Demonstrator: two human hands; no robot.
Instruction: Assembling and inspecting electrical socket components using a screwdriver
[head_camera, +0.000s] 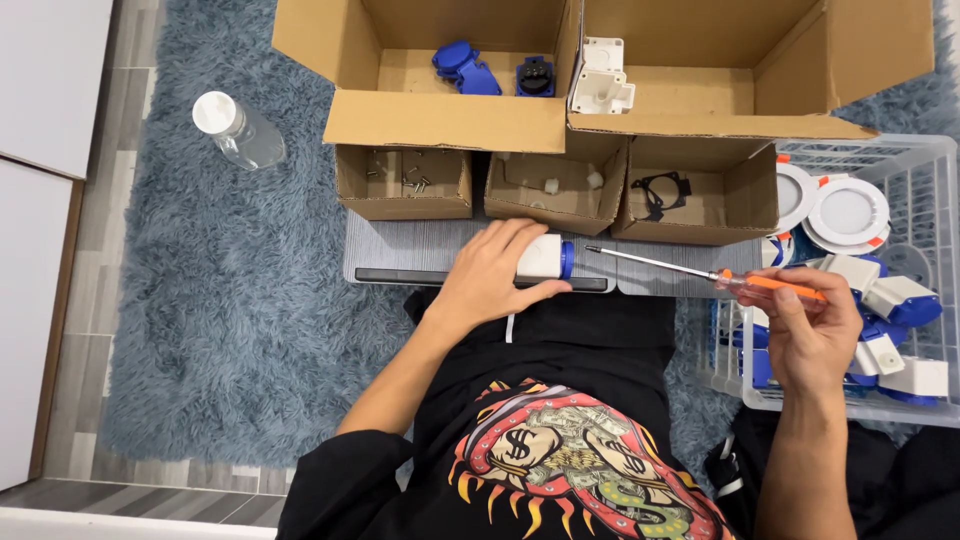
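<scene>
From the head camera I look straight down at my lap, where my left hand (492, 275) is curled over a small white plastic socket housing with a blue collar (548, 257), pressing it onto the grey ribbed board (400, 250) that lies across the shaggy blue rug (220, 300); the housing sits in the middle of the board, just near of the three small cardboard boxes (556, 190). I judge the part light, rigid and a little slick, so the palm-over grip on its white body looks right, with the blue end left free toward the right. My right hand (812, 335) is closed on the orange translucent handle of a long thin screwdriver (700, 272), whose steel shaft points left with its tip just beside the blue collar, not touching as far as I can tell. The tool is stiff and light; the handle is the place to hold. To the right, a white plastic crate (930, 160) holds more white and blue housings and round white lamps. Far left, a clear water bottle (240, 130) lies on the rug
</scene>
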